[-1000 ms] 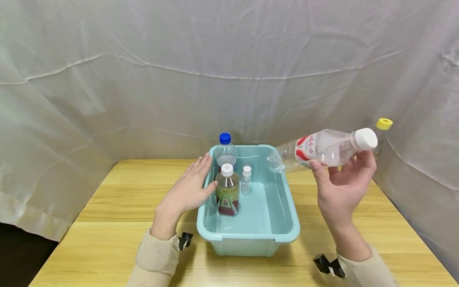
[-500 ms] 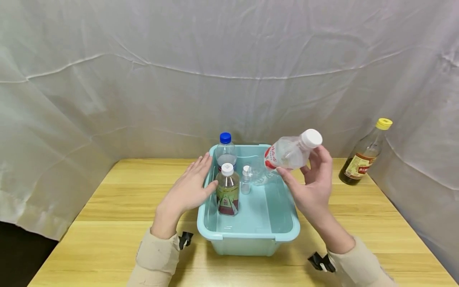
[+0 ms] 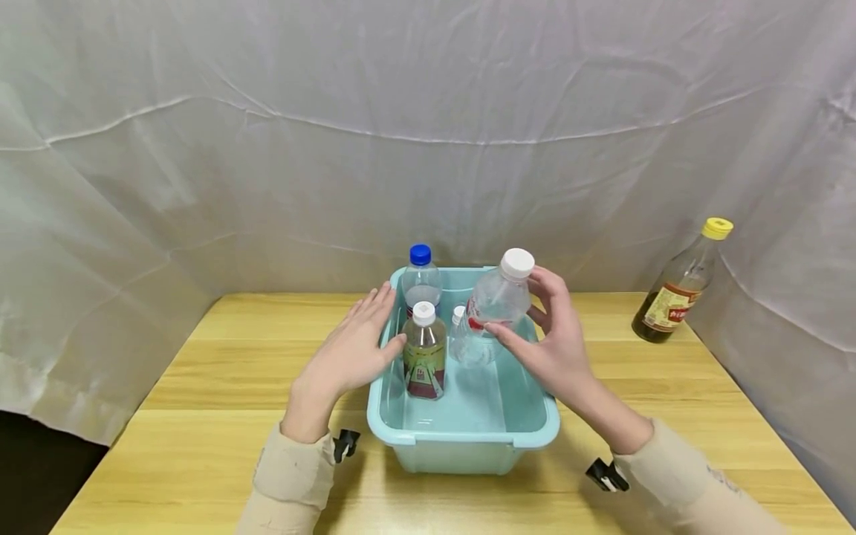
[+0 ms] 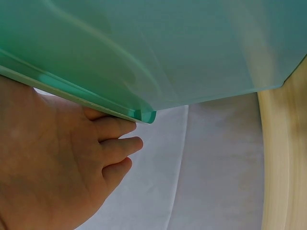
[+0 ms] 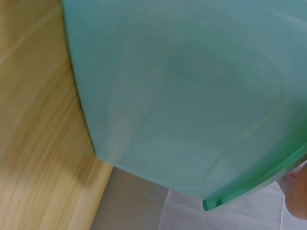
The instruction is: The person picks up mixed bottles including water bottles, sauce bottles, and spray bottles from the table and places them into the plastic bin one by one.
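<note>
My right hand (image 3: 551,334) holds a clear plastic bottle (image 3: 498,301) with a white cap and red-and-white label, tilted a little, its lower part down inside the light-blue plastic bin (image 3: 461,440). With straight fingers, my left hand (image 3: 354,345) rests on the bin's left rim; the left wrist view shows that palm (image 4: 53,158) beneath the rim. In the bin stand a bottle with a green-and-maroon label (image 3: 424,360), a blue-capped bottle (image 3: 421,282) behind it, and a small white-capped bottle (image 3: 458,315), partly hidden by the held one. The right wrist view shows mostly bin wall (image 5: 182,96).
A yellow-capped glass bottle (image 3: 672,297) of dark liquid leans at the table's back right. Behind the wooden table (image 3: 267,371) hangs a grey cloth (image 3: 414,148). Both wrists carry black clips.
My right hand has brought the white-capped bottle leftward from beside the bin, turned it more upright and lowered its base into the bin. The left hand has stayed put.
</note>
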Demonstrator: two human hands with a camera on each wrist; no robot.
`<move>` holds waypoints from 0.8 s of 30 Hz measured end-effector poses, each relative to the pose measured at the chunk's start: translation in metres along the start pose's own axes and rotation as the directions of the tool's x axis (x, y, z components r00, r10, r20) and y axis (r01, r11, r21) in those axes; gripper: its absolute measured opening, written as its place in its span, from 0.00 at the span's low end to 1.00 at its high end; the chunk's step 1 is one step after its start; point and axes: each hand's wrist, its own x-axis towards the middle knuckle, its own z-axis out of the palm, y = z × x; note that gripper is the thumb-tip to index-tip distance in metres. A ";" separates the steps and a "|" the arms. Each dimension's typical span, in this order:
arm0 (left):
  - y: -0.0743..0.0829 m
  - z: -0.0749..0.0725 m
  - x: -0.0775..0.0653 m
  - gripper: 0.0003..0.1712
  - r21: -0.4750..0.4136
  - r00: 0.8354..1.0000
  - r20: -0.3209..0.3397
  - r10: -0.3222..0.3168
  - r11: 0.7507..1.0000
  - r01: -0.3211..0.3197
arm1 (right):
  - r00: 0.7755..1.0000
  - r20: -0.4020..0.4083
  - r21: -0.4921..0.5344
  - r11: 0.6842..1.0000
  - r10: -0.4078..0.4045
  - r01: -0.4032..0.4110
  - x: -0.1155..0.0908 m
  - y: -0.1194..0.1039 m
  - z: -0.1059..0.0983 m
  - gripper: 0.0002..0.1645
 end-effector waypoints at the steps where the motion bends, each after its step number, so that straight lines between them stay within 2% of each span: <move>1: 0.000 0.000 0.000 0.45 0.001 1.000 0.001 -0.001 1.000 0.001 | 1.000 0.015 -0.013 1.000 0.006 -0.005 0.001 0.001 0.000 0.55; 7: 0.001 -0.001 0.000 0.45 0.002 1.000 0.006 -0.003 1.000 0.003 | 0.990 0.119 -0.052 0.996 0.073 -0.067 0.007 0.006 0.001 0.53; 16: 0.002 -0.002 0.000 0.45 0.002 1.000 0.008 -0.004 1.000 0.004 | 0.947 0.283 -0.092 0.987 0.151 -0.130 0.016 0.011 0.003 0.52; 24: 0.000 -0.001 0.000 0.45 0.005 1.000 0.008 -0.003 1.000 0.003 | 0.919 0.338 -0.137 0.976 0.204 -0.167 0.022 0.014 0.006 0.52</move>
